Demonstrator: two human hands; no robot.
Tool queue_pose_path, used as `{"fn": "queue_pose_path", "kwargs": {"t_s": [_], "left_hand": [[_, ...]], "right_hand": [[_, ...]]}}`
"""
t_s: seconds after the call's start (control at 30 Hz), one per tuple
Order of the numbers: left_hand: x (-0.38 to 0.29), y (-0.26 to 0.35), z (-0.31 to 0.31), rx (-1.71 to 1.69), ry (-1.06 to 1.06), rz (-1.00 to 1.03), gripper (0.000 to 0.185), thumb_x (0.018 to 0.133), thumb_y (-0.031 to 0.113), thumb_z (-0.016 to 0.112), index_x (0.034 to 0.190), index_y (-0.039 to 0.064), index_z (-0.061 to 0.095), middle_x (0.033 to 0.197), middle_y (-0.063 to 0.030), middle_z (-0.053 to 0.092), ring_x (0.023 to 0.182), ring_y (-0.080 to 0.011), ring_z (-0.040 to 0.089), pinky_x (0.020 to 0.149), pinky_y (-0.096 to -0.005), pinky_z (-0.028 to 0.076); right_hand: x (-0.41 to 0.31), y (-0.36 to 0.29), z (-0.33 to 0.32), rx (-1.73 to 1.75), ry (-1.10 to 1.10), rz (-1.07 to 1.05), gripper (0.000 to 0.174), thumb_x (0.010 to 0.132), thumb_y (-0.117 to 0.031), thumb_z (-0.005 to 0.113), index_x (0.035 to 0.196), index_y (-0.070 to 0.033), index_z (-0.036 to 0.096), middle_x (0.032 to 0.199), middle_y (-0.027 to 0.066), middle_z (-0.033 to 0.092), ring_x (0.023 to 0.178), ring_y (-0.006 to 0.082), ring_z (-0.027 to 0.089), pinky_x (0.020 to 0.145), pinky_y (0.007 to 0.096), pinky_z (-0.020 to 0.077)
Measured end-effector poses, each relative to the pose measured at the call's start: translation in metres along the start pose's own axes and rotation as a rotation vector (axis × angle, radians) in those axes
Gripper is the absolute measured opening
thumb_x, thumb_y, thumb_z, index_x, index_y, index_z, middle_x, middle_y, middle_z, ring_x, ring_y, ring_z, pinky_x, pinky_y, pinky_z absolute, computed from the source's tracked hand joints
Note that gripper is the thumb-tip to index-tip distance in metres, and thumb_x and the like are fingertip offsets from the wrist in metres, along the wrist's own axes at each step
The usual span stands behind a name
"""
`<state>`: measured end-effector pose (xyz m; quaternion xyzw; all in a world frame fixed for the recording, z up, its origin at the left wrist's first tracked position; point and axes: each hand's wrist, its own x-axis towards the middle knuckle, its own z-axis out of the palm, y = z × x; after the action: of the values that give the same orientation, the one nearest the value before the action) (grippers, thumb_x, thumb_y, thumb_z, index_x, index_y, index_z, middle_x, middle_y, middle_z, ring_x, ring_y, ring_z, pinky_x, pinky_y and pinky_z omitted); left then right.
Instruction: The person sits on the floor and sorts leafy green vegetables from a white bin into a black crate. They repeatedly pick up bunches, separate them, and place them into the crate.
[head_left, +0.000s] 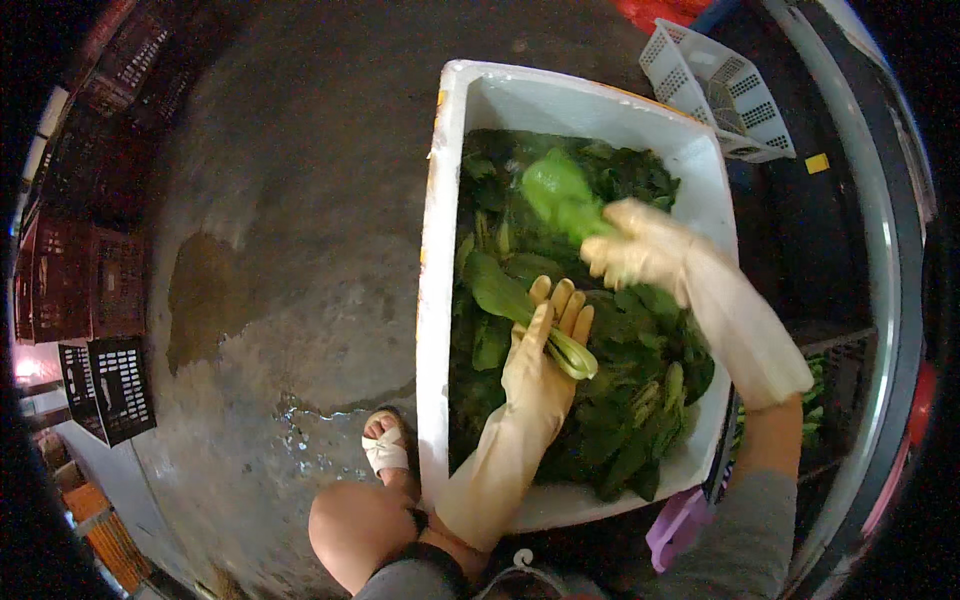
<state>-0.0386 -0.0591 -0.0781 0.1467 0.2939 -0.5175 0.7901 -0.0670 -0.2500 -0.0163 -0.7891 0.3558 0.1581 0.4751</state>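
A white foam box (437, 300) full of leafy greens (622, 420) stands before me. My left hand (547, 352), in a cream rubber glove, lies palm up over the greens and holds a stalk of leafy green vegetable (574, 356) under its thumb, the leaf pointing to the upper left. My right hand (637, 247), gloved alike and blurred by motion, is above and to the right of it, over the box. Between its fingers is a bright green leafy piece (559, 191), also blurred.
A white plastic basket (716, 97) stands beyond the box's upper right corner. Red crates (82, 281) and a black crate (112, 390) stand at the left. A purple plastic item (679, 525) lies near the lower right corner. The concrete floor (300, 225) has wet patches.
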Motion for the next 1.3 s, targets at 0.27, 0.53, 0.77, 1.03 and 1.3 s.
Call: {"fn": "queue_pose_path", "kwargs": {"t_s": [0.27, 0.53, 0.77, 1.03, 1.3], "left_hand": [[0.005, -0.010, -0.010, 0.121, 0.283, -0.132, 0.035, 0.098, 0.029, 0.064, 0.126, 0.009, 0.059, 0.109, -0.0082, 0.067, 0.092, -0.0219, 0.064, 0.073, -0.0407, 0.054], [-0.003, -0.023, -0.018, 0.100, 0.318, -0.265, 0.056, 0.100, 0.022, 0.062, 0.150, 0.010, 0.038, 0.150, -0.0101, 0.046, 0.132, -0.0265, 0.047, 0.109, -0.0423, 0.039], [0.015, -0.022, -0.035, 0.137, 0.381, -0.157, 0.045, 0.098, 0.031, 0.062, 0.134, 0.007, 0.054, 0.124, -0.0117, 0.064, 0.105, -0.0264, 0.064, 0.085, -0.0447, 0.054], [0.001, -0.010, -0.006, -0.196, -0.186, -0.095, 0.036, 0.099, 0.016, 0.058, 0.135, 0.012, 0.054, 0.134, -0.0104, 0.058, 0.120, -0.0269, 0.056, 0.107, -0.0447, 0.042], [0.012, -0.003, -0.024, 0.011, -0.247, -0.229, 0.040, 0.095, 0.037, 0.059, 0.125, 0.009, 0.058, 0.116, -0.0101, 0.065, 0.107, -0.0277, 0.062, 0.097, -0.0412, 0.049]], "right_hand": [[-0.036, -0.050, 0.016, -0.247, -0.109, 0.019, 0.052, 0.091, -0.044, 0.065, 0.113, 0.003, 0.064, 0.095, 0.0183, 0.070, 0.090, 0.0318, 0.067, 0.080, 0.0420, 0.0521], [0.141, -0.040, 0.083, -0.649, -0.098, 0.342, 0.067, 0.096, -0.038, 0.063, 0.145, 0.002, 0.041, 0.148, 0.0232, 0.046, 0.132, 0.0315, 0.051, 0.107, 0.0374, 0.0455], [0.096, -0.003, 0.034, 0.477, -0.041, 0.251, 0.054, 0.087, -0.020, 0.077, 0.128, 0.003, 0.053, 0.103, 0.0101, 0.063, 0.074, 0.0153, 0.058, 0.064, 0.0278, 0.0498], [-0.047, -0.008, 0.007, 0.321, 0.105, 0.157, 0.089, 0.083, -0.036, 0.081, 0.146, 0.009, 0.036, 0.126, 0.0215, 0.061, 0.112, 0.0264, 0.062, 0.096, 0.0392, 0.0505], [-0.079, -0.044, 0.028, -0.507, -0.011, -0.312, 0.049, 0.101, -0.046, 0.048, 0.108, -0.001, 0.066, 0.092, 0.0193, 0.070, 0.079, 0.0301, 0.069, 0.074, 0.0438, 0.0527]]}}
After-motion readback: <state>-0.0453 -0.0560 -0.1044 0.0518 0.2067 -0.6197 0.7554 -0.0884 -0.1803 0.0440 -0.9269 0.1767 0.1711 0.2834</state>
